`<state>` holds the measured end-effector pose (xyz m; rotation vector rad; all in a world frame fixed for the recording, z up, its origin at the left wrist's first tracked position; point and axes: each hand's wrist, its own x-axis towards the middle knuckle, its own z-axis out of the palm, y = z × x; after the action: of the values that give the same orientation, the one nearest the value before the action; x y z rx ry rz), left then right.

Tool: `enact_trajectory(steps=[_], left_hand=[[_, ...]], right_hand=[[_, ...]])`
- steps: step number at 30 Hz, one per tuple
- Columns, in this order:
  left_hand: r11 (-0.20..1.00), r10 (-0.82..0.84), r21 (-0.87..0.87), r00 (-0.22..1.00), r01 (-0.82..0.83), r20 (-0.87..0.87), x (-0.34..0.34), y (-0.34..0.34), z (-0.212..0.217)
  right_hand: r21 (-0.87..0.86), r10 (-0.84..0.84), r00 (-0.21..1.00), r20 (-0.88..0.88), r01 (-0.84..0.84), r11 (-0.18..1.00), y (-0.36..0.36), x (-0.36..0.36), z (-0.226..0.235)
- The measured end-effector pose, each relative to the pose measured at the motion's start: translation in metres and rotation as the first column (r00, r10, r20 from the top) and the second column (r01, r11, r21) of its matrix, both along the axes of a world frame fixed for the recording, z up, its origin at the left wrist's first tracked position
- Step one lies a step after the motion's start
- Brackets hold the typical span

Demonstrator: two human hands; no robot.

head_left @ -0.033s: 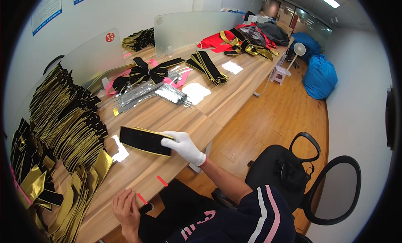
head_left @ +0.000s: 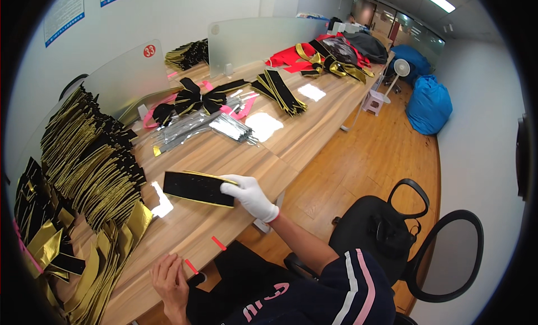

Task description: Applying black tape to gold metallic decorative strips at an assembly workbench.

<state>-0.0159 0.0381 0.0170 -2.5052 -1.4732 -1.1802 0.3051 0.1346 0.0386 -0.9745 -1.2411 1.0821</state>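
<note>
My right hand [head_left: 250, 197], in a white glove, grips the right end of a short stack of black ribbon strips [head_left: 197, 187] with gold edges. The thumb lies on top, and the strips are held roughly level over the table. My bare left hand [head_left: 168, 275] rests at the table's near edge with its fingers stretched out and nothing in them. Two small red tape marks [head_left: 218, 243] are on the table edge between my hands. To the left lies a large heap of black and gold ribbon strips [head_left: 92, 157], with loose gold-faced strips [head_left: 109, 263] at its near end.
Farther along the wooden table [head_left: 269, 173] lie a black bow [head_left: 199, 98], a bundle of silver ties [head_left: 231, 126], crossed ribbon strips [head_left: 278, 92] and red cloth [head_left: 286, 57]. Clear dividers [head_left: 134, 78] line the far side. A black chair [head_left: 364, 230] stands at my right.
My right hand and the ribbon strips have moved slightly to the right. My left hand stays at the table edge.
</note>
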Motion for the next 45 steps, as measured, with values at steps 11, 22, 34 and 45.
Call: enact_trajectory(steps=[11,22,34,45], left_hand=[[1.000,0.002,-0.013,0.989,-0.001,0.149,0.000,-0.001,0.001],[0.997,-0.016,-0.065,0.979,0.029,0.202,-0.002,0.002,0.007],[0.995,0.029,-0.100,0.983,-0.011,0.180,0.000,-0.001,0.004],[0.997,0.011,-0.076,0.985,0.002,0.173,0.002,0.008,0.005]], right_hand=[[-0.085,0.007,0.997,0.081,0.000,0.996,-0.004,-0.005,-0.002],[-0.120,-0.021,1.000,0.013,0.022,0.992,0.004,-0.007,-0.006],[-0.111,0.025,0.923,-0.384,-0.073,0.991,-0.001,-0.003,-0.010],[-0.034,-0.059,0.925,-0.375,0.050,0.998,0.005,0.000,-0.015]])
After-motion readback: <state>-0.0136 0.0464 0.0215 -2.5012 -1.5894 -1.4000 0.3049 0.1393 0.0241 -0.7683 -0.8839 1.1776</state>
